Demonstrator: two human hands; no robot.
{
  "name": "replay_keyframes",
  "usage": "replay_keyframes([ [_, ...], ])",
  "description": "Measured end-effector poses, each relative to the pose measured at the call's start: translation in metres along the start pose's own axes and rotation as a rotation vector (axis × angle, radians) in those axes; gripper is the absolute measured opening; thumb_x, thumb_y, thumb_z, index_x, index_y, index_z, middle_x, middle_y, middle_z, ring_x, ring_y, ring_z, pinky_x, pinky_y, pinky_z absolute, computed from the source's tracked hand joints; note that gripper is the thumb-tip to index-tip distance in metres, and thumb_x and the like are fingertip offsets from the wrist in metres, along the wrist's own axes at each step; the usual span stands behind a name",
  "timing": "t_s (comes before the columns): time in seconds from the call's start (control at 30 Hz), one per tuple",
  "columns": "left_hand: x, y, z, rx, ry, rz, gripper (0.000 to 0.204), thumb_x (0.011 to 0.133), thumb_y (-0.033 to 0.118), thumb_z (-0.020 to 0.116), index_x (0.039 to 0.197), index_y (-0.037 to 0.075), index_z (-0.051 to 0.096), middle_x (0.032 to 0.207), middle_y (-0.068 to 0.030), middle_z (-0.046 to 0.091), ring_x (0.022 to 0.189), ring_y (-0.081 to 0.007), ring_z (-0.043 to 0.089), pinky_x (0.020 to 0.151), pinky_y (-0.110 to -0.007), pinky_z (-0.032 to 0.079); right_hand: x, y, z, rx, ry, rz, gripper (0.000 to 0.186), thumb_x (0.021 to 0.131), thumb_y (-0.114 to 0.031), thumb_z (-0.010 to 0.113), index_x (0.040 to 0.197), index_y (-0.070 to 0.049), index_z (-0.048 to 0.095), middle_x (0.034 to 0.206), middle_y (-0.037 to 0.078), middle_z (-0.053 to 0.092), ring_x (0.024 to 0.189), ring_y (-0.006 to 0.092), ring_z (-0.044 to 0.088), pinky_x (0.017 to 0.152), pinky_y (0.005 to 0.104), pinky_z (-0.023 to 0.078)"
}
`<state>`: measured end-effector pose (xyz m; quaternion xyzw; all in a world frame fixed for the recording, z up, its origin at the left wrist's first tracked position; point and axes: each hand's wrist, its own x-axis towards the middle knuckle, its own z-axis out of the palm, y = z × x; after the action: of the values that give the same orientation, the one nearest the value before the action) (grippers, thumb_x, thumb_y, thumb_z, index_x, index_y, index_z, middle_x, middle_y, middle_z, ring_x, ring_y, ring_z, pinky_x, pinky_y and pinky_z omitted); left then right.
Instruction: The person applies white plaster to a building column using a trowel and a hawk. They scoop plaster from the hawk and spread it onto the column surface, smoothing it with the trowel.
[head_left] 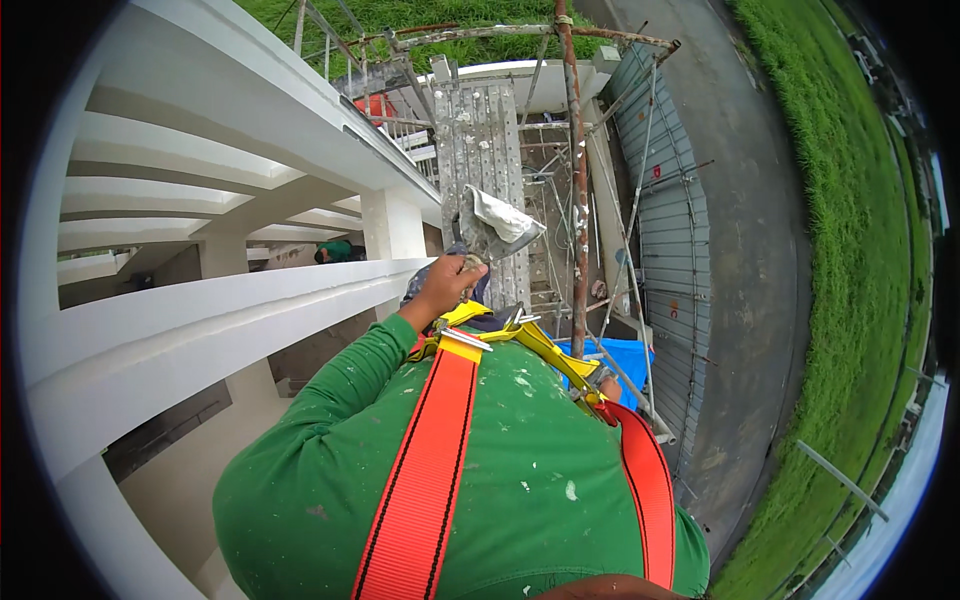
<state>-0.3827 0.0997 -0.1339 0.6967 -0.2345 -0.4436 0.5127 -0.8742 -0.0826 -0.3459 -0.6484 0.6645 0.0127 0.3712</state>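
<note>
My left hand is closed around the handle of a putty knife, in front of my chest. Its broad grey blade points away from me and carries a thick smear of white putty. Only a small part of my right hand shows, low at my right side beside the harness strap. Its fingers are mostly hidden, so I cannot make out whether it holds anything. A red and yellow safety harness crosses my paint-spotted green shirt.
A perforated metal scaffold plank stretches ahead, spattered white. A rusty upright pole stands to its right. White concrete beams run along the left. Down at right are a blue sheet, corrugated fence and road. Another person is at left.
</note>
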Motion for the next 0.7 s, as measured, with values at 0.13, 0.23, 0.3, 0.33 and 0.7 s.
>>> replay_keyframes([
  [0.13,0.015,-0.007,-0.031,-0.067,0.058,-0.052,0.033,0.095,0.027,0.064,0.072,0.005,0.060,0.060,0.0019,0.056,0.054,-0.0065,0.050,0.052,-0.026,0.042,0.028,-0.057,0.009,-0.005,-0.045,-0.054,0.027,0.084,-0.026,0.058,0.079,0.001,0.061,0.074,0.021,0.067,0.073,0.0385,0.068,0.063,0.0495,0.050],
  [0.23,0.036,-0.020,-0.057,-0.029,0.121,-0.019,0.032,0.095,0.026,0.064,0.071,0.006,0.059,0.059,0.0017,0.055,0.051,-0.0070,0.049,0.049,-0.026,0.041,0.053,-0.093,0.011,-0.008,-0.064,-0.074,0.028,0.084,-0.026,0.059,0.078,0.000,0.060,0.074,0.021,0.067,0.073,0.0386,0.068,0.062,0.0494,0.050],
  [0.3,0.056,-0.028,-0.074,-0.108,0.147,-0.072,0.037,0.094,0.028,0.065,0.066,0.006,0.057,0.056,0.0000,0.054,0.049,-0.0089,0.050,0.048,-0.027,0.041,0.067,-0.124,0.011,-0.008,-0.076,-0.080,0.028,0.084,-0.027,0.059,0.078,0.000,0.060,0.073,0.021,0.067,0.072,0.0387,0.068,0.062,0.0494,0.050],
  [0.33,0.069,-0.028,-0.083,-0.149,0.160,-0.097,0.039,0.093,0.030,0.066,0.064,0.006,0.056,0.054,-0.0008,0.054,0.047,-0.0099,0.051,0.047,-0.028,0.041,0.074,-0.140,0.012,-0.001,-0.076,-0.070,0.028,0.085,-0.027,0.060,0.078,0.000,0.060,0.073,0.021,0.067,0.072,0.0388,0.068,0.061,0.0494,0.050],
  [0.7,0.196,0.020,-0.225,-0.442,0.238,-0.060,0.032,0.096,0.026,0.062,0.071,0.005,0.057,0.058,0.0003,0.053,0.049,-0.0087,0.050,0.047,-0.027,0.041,0.202,-0.354,0.027,-0.344,-0.047,-0.350,0.041,0.090,-0.030,0.044,0.078,0.003,0.066,0.077,0.027,0.065,0.076,0.0450,0.063,0.070,0.0517,0.046],
])
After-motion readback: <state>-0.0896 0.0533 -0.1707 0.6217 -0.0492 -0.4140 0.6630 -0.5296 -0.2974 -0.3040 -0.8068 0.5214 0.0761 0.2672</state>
